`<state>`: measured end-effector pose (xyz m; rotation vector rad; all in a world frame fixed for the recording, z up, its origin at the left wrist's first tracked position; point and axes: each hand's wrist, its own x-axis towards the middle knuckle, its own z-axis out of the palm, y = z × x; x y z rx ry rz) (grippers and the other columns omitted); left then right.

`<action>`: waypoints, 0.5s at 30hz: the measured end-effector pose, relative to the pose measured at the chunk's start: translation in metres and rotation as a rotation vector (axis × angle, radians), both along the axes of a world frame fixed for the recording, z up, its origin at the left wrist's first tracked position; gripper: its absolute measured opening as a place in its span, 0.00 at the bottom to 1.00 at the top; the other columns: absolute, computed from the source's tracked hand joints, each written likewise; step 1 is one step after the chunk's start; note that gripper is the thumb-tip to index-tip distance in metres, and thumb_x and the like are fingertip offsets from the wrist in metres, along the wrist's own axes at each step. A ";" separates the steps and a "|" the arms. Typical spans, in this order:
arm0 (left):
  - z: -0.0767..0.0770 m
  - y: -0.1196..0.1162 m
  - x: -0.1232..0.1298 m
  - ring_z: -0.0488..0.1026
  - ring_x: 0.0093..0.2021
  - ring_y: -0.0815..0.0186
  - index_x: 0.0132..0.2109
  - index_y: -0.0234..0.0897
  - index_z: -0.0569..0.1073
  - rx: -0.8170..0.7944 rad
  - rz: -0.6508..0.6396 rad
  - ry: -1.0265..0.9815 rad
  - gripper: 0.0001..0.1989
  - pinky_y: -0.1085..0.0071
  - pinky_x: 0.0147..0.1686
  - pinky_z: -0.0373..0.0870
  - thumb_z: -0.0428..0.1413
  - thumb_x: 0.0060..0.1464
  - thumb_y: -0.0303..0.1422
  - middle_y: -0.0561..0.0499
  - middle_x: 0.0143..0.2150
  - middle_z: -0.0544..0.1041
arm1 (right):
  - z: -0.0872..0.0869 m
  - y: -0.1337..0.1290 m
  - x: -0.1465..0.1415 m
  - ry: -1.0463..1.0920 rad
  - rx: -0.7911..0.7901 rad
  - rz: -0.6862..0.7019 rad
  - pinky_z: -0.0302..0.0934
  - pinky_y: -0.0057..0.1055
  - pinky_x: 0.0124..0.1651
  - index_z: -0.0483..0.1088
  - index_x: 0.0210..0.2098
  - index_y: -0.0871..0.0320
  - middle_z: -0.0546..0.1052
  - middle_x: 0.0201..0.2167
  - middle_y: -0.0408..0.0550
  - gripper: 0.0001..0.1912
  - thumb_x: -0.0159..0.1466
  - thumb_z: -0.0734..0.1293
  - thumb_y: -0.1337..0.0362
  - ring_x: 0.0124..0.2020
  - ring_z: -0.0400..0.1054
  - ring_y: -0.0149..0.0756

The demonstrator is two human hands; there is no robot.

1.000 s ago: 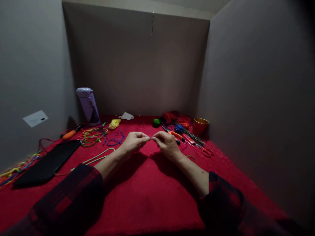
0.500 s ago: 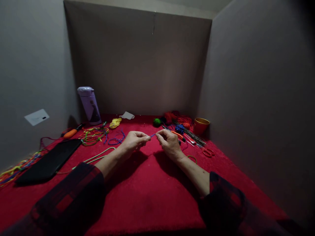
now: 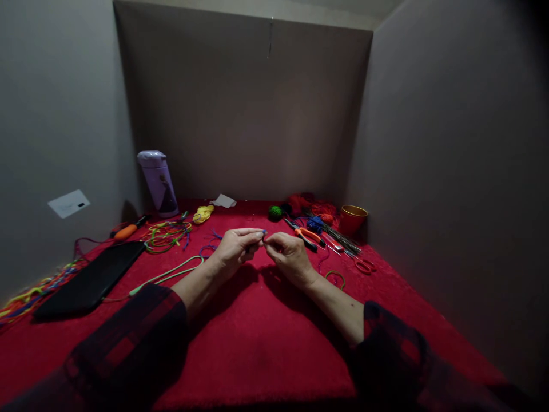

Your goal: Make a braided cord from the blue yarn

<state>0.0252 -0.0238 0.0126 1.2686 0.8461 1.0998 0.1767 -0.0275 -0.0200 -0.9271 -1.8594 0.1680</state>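
Above the middle of the red cloth [image 3: 266,343], my left hand [image 3: 238,247] is closed in a pinch on a thin blue cord [image 3: 264,232], of which only a small bit shows at the fingertips. My right hand [image 3: 289,256] is pinched right beside it, its fingertips almost touching those of my left. What the right fingers hold is too small to make out. Behind my left wrist lie loose purple-blue cords [image 3: 207,250], partly hidden. Orange-handled pliers [image 3: 309,236] rest just beyond my right hand.
A purple bottle [image 3: 158,186], yellow yarn [image 3: 203,214] and a black tablet-like slab [image 3: 92,280] are left. At right stand a red cup [image 3: 352,220], red scissors [image 3: 364,265], a green yarn ball [image 3: 275,213] and blue yarn [image 3: 314,224]. Grey walls enclose the cloth.
My right hand has moved slightly left and down, closing the gap to my left hand. The stretch of blue cord between them has shrunk to a small bit. The view has shifted slightly.
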 end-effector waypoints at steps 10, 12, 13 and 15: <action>-0.002 0.006 -0.001 0.64 0.24 0.70 0.30 0.34 0.77 0.671 0.088 0.745 0.08 0.75 0.27 0.56 0.52 0.47 0.29 0.49 0.24 0.74 | 0.000 -0.001 0.002 0.000 -0.041 -0.057 0.52 0.28 0.28 0.66 0.25 0.57 0.70 0.21 0.44 0.08 0.60 0.60 0.64 0.23 0.61 0.31; -0.002 0.006 -0.002 0.65 0.25 0.69 0.29 0.35 0.77 0.674 0.084 0.737 0.07 0.75 0.28 0.57 0.54 0.46 0.29 0.49 0.25 0.75 | 0.000 -0.001 0.001 0.033 -0.075 -0.040 0.52 0.27 0.27 0.66 0.24 0.57 0.69 0.21 0.43 0.09 0.60 0.61 0.63 0.23 0.61 0.31; -0.002 0.006 -0.002 0.65 0.25 0.69 0.29 0.35 0.77 0.673 0.086 0.725 0.06 0.75 0.28 0.57 0.55 0.45 0.29 0.49 0.25 0.75 | 0.000 -0.001 0.001 0.054 -0.094 -0.029 0.52 0.27 0.27 0.66 0.24 0.57 0.69 0.20 0.43 0.09 0.59 0.61 0.63 0.22 0.60 0.31; -0.001 0.006 -0.001 0.64 0.24 0.70 0.27 0.35 0.76 0.655 0.086 0.693 0.06 0.75 0.27 0.56 0.54 0.46 0.30 0.50 0.23 0.73 | 0.002 -0.001 0.001 0.112 -0.142 -0.004 0.52 0.27 0.26 0.65 0.23 0.57 0.68 0.19 0.43 0.11 0.60 0.61 0.61 0.22 0.60 0.30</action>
